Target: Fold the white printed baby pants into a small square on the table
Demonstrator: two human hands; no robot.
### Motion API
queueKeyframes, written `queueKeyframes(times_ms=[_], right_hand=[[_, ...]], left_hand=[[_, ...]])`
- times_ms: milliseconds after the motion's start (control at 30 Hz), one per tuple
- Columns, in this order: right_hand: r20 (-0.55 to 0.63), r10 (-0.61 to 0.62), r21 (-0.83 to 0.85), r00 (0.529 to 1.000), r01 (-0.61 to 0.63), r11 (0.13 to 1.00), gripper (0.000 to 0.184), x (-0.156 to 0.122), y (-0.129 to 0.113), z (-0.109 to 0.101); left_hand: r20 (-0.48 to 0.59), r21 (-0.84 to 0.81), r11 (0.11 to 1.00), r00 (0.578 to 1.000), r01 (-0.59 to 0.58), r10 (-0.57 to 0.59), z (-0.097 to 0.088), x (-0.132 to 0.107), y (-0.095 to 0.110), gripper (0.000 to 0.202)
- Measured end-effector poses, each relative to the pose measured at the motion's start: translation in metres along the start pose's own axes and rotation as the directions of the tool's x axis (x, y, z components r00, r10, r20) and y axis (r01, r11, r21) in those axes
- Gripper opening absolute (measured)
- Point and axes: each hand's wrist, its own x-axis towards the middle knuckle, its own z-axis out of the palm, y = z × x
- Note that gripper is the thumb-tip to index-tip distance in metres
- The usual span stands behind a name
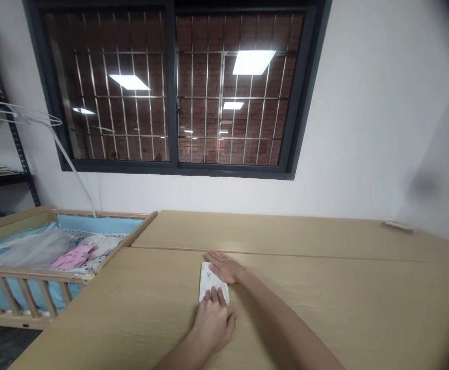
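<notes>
Flat on the counter [131,318], between and partly under both hands: a white folded square [205,288], cloth or paper, cannot tell which, with a small faint print near the middle. Left edge and far left corner in plain view; near right part beneath the fingers of the left hand [213,319], far right corner hidden by the right hand [224,267].

Left hand on the near side of the square, palm down, with fingers extended and laid over the near edge, thumb spread out to the right onto bare counter. Right hand on the far right side, turned across toward the left, flattened with fingers straight and close together, reaching past the far edge almost to the seam [178,250] in the counter. Cannot tell how firmly pressed. Neither hand curled around anything.

Well apart, at the far right of the counter by the wall [363,128]: a small flat object [397,226], too small to identify. Beside the counter on the left, a wooden crib [35,275] with light blue lining [101,223], holding pink cloth [73,257] and whitish translucent material [39,249]. Above the crib, a white ringed stand [72,167]. Behind, a dark-framed window [172,92] with metal bars beyond the glass.
</notes>
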Motion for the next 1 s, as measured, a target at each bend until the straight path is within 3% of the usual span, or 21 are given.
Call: queueKeyframes(times_ms=[100,200,300,467,633,733,800,900,1000], right_hand=[[-0.095,-0.006,-0.076,0.995,-0.001,0.997,0.057,0.000,-0.002,0.002],[-0.226,-0.002,-0.241,0.974,-0.054,0.969,0.054,-0.006,-0.010,0.003],[-0.288,0.070,-0.313,0.955,-0.164,0.936,0.045,-0.016,-0.016,0.007],[-0.302,0.193,-0.197,0.933,-0.260,0.945,0.028,-0.031,-0.023,0.017],[-0.341,0.311,-0.119,0.887,-0.369,0.922,0.030,-0.048,-0.045,0.026],[-0.354,0.310,-0.077,0.882,-0.358,0.930,0.023,-0.059,-0.075,0.030],[-0.349,0.283,0.008,0.894,-0.299,0.954,0.018,-0.065,-0.105,0.036],[-0.251,0.264,0.261,0.931,-0.198,0.945,0.018,-0.074,-0.164,0.051],[-0.117,0.181,0.513,0.977,-0.097,0.853,0.027,-0.080,-0.231,0.077]], left_hand=[[-0.063,-0.033,0.995,0.993,0.099,-0.101,-0.017,0.009,-0.017,0.052],[-0.132,-0.002,0.971,0.962,0.240,-0.238,-0.031,0.017,-0.046,0.058],[-0.139,0.024,0.951,0.943,0.309,-0.303,-0.033,0.021,-0.071,0.060],[-0.034,-0.020,0.971,0.971,0.237,-0.237,-0.021,0.024,-0.078,0.046],[0.016,-0.098,0.982,0.986,0.165,-0.164,-0.025,0.018,-0.072,0.033],[0.009,-0.128,0.980,0.989,0.149,-0.149,-0.034,-0.011,-0.075,0.030],[-0.005,-0.158,0.976,0.989,0.148,-0.151,-0.039,-0.044,-0.086,0.032],[-0.056,-0.283,0.945,0.980,0.166,-0.189,-0.045,-0.114,-0.118,0.039],[-0.111,-0.394,0.882,0.939,0.259,-0.326,-0.057,-0.195,-0.154,0.045]])
